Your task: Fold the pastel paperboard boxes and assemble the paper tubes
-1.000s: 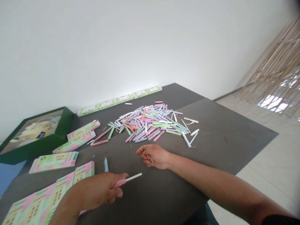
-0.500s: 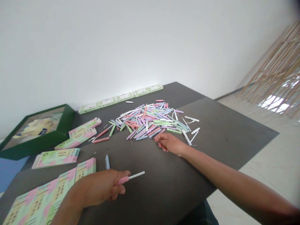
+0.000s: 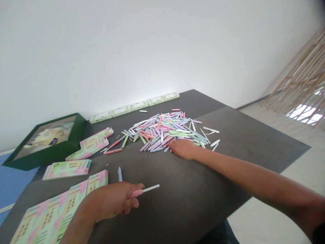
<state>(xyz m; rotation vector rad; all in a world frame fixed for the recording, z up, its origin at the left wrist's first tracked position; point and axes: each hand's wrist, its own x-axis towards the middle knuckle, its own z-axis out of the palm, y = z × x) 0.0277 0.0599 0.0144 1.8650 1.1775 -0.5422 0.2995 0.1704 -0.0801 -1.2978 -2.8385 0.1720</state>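
Gripping a pink pen (image 3: pixel 142 191) in clenched fingers, the left hand (image 3: pixel 114 200) hovered low over the dark surface (image 3: pixel 228 149), white tip pointing right. A blue pen (image 3: pixel 120 174) lay just beyond those fingers. Well ahead, the right hand (image 3: pixel 183 148) rested palm down at the near edge of the pen pile (image 3: pixel 165 131), fingers loose, touching pens, grasping none visibly.

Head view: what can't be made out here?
- Right hand fingertips: buried in the near edge of the pen pile; whether they grip anything cannot be told.
- Pink pen in the left hand: its back end is covered by the fist.
- Print on the flat cartons: too small to read.
- Green tray: contents blurred.
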